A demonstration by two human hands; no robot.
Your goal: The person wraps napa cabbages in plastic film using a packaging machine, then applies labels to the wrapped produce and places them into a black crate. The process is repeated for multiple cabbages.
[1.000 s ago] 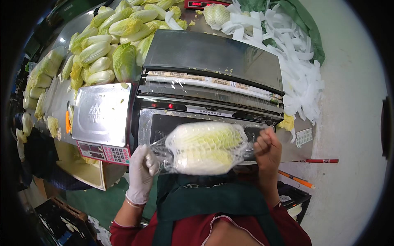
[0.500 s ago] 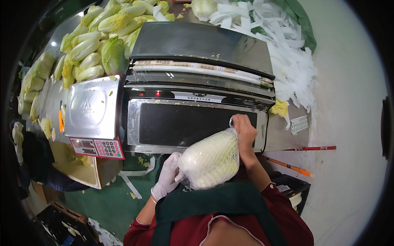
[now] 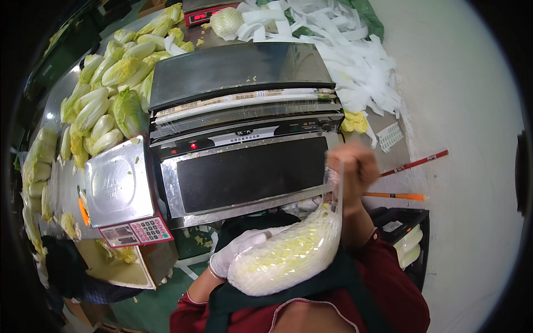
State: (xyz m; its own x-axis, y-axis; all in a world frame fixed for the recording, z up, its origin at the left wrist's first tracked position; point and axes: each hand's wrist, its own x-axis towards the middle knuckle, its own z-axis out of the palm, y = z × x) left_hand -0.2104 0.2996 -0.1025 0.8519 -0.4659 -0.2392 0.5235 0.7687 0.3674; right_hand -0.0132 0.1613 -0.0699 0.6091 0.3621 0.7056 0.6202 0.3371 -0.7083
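A napa cabbage [image 3: 286, 258] in a white foam net and clear plastic film lies tilted close against my apron. My left hand [image 3: 241, 250], in a white glove, is closed against its upper left side and supports it. My right hand [image 3: 355, 169] is bare and blurred by motion, its fingers bunched. From that fist a stretched strip of clear film [image 3: 337, 202] runs down to the cabbage's right end. Beyond them sits a film-wrapping machine [image 3: 244, 66] with a black hot plate [image 3: 252, 172].
Left of the machine stands a scale [image 3: 119, 180], with an orange-handled tool [image 3: 83, 212] beside it. Unwrapped napa cabbages [image 3: 111, 111] pile up at the far left. White foam nets [image 3: 361, 77] heap at the far right. A black crate [image 3: 425, 244] holding cabbages is at my right.
The cabbage has come down toward me and tipped over. My right hand has moved right and up off its end, drawing the film out. My left hand has slid along its side.
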